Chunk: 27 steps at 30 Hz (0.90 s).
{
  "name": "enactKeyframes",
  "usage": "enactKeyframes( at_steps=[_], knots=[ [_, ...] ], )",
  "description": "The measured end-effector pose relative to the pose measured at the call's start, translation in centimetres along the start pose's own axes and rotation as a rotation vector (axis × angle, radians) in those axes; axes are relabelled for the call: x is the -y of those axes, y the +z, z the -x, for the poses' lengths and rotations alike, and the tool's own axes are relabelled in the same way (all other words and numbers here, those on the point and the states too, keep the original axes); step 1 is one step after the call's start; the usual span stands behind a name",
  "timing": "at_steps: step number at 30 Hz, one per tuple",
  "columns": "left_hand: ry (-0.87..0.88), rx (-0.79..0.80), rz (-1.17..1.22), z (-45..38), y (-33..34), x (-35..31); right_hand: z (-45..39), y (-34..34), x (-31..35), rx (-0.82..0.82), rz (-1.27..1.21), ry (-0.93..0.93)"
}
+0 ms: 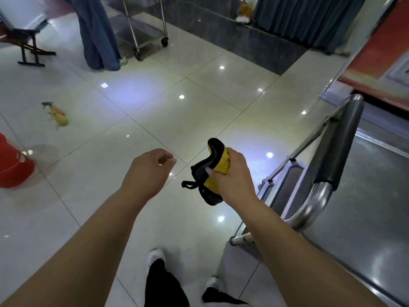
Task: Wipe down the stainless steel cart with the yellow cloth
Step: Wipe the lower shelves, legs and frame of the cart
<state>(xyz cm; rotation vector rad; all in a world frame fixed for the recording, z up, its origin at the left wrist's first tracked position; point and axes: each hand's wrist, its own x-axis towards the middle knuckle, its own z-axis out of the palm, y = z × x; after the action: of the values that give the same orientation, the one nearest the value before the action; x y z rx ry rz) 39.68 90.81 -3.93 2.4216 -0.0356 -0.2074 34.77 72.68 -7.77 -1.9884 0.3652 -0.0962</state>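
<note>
Looking down, I am seeing my own feet and dark trouser legs standing on the pale tiled floor [155,120], with both forearms reaching out ahead of me. My right hand [232,176] is gripping the yellow cloth [215,171] — bunched up, black-edged, with a small black loop dangling from it — and holding it in the air, not against any surface. My left hand [148,171] is hanging beside it with fingers loosely curled and nothing in them, well apart from the cloth.

Just to my right the stainless steel cart [365,196] is standing, its curved handle [314,204] and flat top nearest me. The cloth is hovering near that handle but is not touching the cart, so I am judging that the wiping is not under way at this moment; how much of the cart is already wiped I cannot tell, since the metal is only showing glare and reflections (no clear wet streaks that I can make out).

Farther off on the left, a red bucket [13,169] and a yellow spray bottle [57,116] are sitting on the floor. Beyond them — blurred — another wheeled steel trolley [143,32] is standing beside a person in blue trousers [97,34].
</note>
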Motion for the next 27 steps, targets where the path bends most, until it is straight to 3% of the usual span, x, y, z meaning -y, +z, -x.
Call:
enactKeyframes(
  at_steps=[14,27],
  knots=[
    [0.260,0.314,-0.079,-17.6,-1.3,-0.8,-8.7,2.7,1.3,-0.301,-0.074,0.188],
    [0.464,0.620,-0.164,-24.4,7.3,-7.1,-10.5,-0.7,-3.7,-0.534,-0.116,0.445]
  ],
)
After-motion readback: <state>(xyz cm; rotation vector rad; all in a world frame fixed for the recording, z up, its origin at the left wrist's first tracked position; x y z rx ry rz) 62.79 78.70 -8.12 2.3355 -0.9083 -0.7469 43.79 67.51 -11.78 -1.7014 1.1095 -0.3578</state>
